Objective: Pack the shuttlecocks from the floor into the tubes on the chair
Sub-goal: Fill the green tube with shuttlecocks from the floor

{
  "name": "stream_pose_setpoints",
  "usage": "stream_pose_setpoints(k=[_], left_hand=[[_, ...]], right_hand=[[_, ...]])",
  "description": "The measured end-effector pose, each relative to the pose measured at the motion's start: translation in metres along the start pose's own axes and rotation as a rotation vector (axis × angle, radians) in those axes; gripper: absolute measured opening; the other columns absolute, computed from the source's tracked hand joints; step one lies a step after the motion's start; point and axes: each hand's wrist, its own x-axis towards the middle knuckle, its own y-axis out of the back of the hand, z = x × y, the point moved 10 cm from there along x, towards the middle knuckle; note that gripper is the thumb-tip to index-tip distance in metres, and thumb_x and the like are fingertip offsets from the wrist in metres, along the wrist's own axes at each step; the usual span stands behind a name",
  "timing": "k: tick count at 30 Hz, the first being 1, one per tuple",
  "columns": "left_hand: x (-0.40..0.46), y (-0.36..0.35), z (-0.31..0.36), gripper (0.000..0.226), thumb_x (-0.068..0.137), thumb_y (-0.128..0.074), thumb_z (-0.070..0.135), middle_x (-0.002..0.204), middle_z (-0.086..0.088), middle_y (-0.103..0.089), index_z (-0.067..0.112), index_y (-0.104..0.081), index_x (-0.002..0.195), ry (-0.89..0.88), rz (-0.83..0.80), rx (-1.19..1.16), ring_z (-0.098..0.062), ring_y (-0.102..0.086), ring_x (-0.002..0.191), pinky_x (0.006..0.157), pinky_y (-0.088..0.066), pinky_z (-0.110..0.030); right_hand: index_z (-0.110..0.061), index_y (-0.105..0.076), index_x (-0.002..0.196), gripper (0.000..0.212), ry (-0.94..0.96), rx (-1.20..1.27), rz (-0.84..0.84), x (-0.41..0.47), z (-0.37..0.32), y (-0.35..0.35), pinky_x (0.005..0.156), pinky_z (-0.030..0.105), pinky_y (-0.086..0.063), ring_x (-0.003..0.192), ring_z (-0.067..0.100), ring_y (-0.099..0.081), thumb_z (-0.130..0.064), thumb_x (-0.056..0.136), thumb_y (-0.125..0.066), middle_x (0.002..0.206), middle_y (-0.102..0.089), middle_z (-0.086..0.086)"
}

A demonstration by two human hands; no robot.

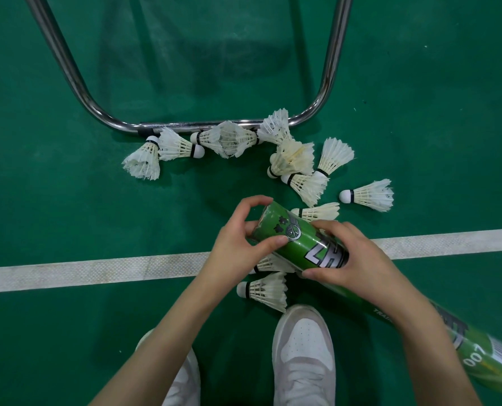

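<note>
A long green tube lies slanted in both my hands above the floor, its upper end pointing up-left. My left hand curls around that end, thumb on the tube's side and fingers arched over the rim. My right hand grips the tube's middle, over the white lettering. Several white feather shuttlecocks lie scattered on the green floor beyond the tube. One shuttlecock lies by my right shoe, another is partly hidden under the tube. The inside of the tube is hidden.
The chrome tube frame of a chair bends across the floor at the top, with shuttlecocks against its bar. A white court line crosses the green floor. My white shoes stand at the bottom.
</note>
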Motion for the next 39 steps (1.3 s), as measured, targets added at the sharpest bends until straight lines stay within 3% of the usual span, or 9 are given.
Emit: stream_pose_setpoints(k=[6,11,14,18,24,32,36,39], left_hand=[[0.007,0.005,0.002,0.069,0.071,-0.079,0.007,0.073,0.004,-0.068,0.041,-0.044,0.120,-0.010,-0.001,0.055,-0.005,-0.063,0.074,0.073,-0.048,-0.017],[0.007,-0.003,0.000,0.067,0.076,-0.072,0.000,0.084,-0.003,-0.074,0.042,-0.045,0.120,0.002,-0.073,-0.025,-0.015,-0.069,0.085,0.083,-0.053,-0.026],[0.006,-0.010,0.002,0.064,0.082,-0.066,-0.003,0.084,-0.001,-0.073,0.041,-0.043,0.122,-0.012,-0.130,-0.051,-0.013,-0.068,0.086,0.084,-0.052,-0.023],[0.006,-0.006,-0.003,0.060,0.084,-0.066,0.003,0.090,-0.006,-0.072,0.039,-0.042,0.126,-0.030,-0.104,-0.016,-0.017,-0.067,0.090,0.090,-0.051,-0.029],[0.006,0.010,-0.017,0.066,0.079,-0.073,0.010,0.096,0.009,-0.067,0.039,-0.040,0.128,-0.058,-0.002,0.133,-0.003,-0.061,0.099,0.098,-0.043,-0.023],[0.005,-0.007,-0.036,0.073,0.079,-0.072,0.008,0.107,0.017,-0.053,0.037,-0.031,0.132,-0.008,0.006,0.207,0.001,-0.055,0.103,0.091,-0.043,-0.014],[0.004,-0.022,-0.046,0.090,0.075,-0.077,0.016,0.112,0.024,-0.050,0.038,-0.020,0.141,0.039,-0.080,0.287,-0.004,-0.049,0.115,0.099,-0.036,-0.022],[0.002,-0.030,-0.052,0.099,0.077,-0.076,0.018,0.124,0.020,-0.050,0.040,-0.008,0.146,0.062,-0.132,0.365,0.001,-0.047,0.113,0.090,-0.034,-0.016]], right_hand=[[-0.047,-0.042,0.123,0.076,-0.004,-0.023,0.022,0.000,0.000,0.002,0.086,0.037,-0.047,0.097,0.004,-0.050,-0.055,0.056,-0.077,0.102,-0.042,-0.025],[-0.049,-0.042,0.122,0.076,-0.004,-0.033,0.015,-0.001,0.001,0.002,0.085,0.038,-0.047,0.099,0.004,-0.050,-0.058,0.054,-0.075,0.103,-0.042,-0.025],[-0.050,-0.041,0.121,0.075,-0.009,-0.041,0.013,-0.002,0.001,0.002,0.085,0.038,-0.047,0.098,0.004,-0.050,-0.058,0.055,-0.075,0.102,-0.042,-0.026],[-0.050,-0.041,0.121,0.074,-0.024,-0.047,0.015,-0.003,0.002,0.005,0.084,0.040,-0.048,0.097,0.006,-0.051,-0.057,0.056,-0.075,0.102,-0.044,-0.022],[-0.048,-0.043,0.120,0.070,-0.048,-0.039,0.049,-0.011,0.012,0.023,0.083,0.042,-0.047,0.095,0.009,-0.053,-0.054,0.058,-0.075,0.103,-0.048,-0.018],[-0.045,-0.042,0.123,0.073,-0.090,-0.060,0.063,-0.016,0.023,0.030,0.080,0.040,-0.048,0.094,0.011,-0.054,-0.053,0.058,-0.075,0.104,-0.048,-0.015],[-0.042,-0.044,0.124,0.072,-0.096,-0.031,0.073,-0.015,0.023,0.031,0.080,0.036,-0.047,0.094,0.009,-0.053,-0.049,0.060,-0.077,0.105,-0.049,-0.013],[-0.042,-0.044,0.123,0.072,-0.095,-0.038,0.072,-0.015,0.021,0.031,0.080,0.037,-0.047,0.094,0.009,-0.052,-0.048,0.060,-0.077,0.104,-0.049,-0.014]])
